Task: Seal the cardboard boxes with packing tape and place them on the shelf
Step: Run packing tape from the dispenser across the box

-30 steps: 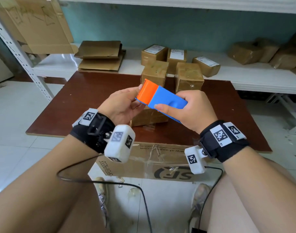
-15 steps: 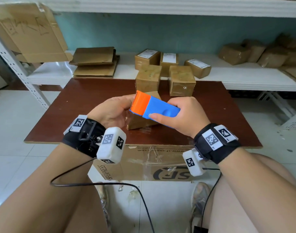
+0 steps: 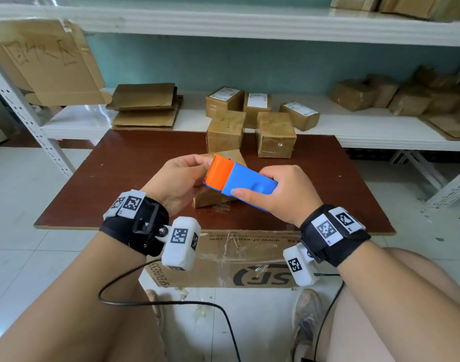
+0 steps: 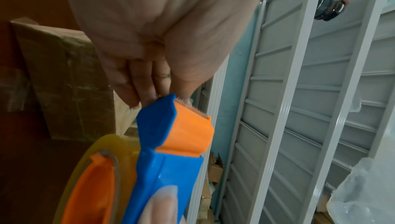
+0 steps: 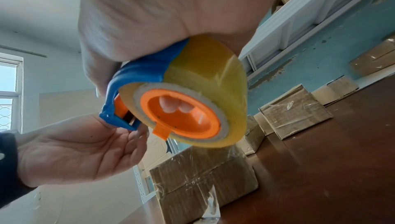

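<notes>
Packing tape dispenser point(image 3: 240, 180), gripped by the right hand point(image 3: 281, 194) above the tilted cardboard box point(image 3: 218, 197) on the counter point(image 3: 124, 178); left hand point(image 3: 176, 181) fingers pinched at its serrated end. Risk: the loose tape could slip back or touch the blade.

We have lowered the blue and orange plastic tape dispenser point(image 3: 239, 182) from in front of the far boxes down toward the small brown cardboard box point(image 3: 218, 178) below it. Our left hand point(image 3: 179, 182) now shows its fingertips at the orange cutter end.
</notes>
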Motion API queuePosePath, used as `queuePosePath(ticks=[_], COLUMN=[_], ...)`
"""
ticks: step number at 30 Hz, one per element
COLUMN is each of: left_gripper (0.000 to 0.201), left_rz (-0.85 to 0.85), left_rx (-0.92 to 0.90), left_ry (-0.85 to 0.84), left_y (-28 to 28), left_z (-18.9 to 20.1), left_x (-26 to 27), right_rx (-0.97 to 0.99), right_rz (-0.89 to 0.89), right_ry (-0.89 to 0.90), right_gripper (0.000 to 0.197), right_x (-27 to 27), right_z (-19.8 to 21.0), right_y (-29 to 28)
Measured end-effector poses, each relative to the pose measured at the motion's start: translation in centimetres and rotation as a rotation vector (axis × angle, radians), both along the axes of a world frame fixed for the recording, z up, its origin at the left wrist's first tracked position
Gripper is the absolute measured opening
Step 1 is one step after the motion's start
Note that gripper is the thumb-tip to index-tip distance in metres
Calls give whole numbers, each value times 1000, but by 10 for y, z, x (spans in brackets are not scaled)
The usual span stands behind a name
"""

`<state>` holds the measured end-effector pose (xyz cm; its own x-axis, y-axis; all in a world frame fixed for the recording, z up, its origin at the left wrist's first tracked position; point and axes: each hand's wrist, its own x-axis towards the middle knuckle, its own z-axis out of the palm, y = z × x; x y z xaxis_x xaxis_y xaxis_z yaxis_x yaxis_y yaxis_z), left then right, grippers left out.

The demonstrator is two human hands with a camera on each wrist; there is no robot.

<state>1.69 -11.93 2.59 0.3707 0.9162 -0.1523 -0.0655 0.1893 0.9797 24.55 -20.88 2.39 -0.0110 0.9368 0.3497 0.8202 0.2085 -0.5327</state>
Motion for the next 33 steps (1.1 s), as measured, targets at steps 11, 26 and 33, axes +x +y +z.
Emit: queuePosePath(ticks=[11,26,33], left_gripper=[15,6,6], left_rz=[76,285,390], left_rx=[27,-9,59], left_ry=[43,66,69], left_y=[-3,16,19], left_z=[1,12,10], left_x=[11,-48,-85], right_rx=[-102,-136,-194], right_rz=[18,-21,-211], right_ry=[13,-61,-119], right_gripper=[78,73,71], right_x=[13,67,115], right_z=[-5,-18,-38], right_y=[-1,-11,-30])
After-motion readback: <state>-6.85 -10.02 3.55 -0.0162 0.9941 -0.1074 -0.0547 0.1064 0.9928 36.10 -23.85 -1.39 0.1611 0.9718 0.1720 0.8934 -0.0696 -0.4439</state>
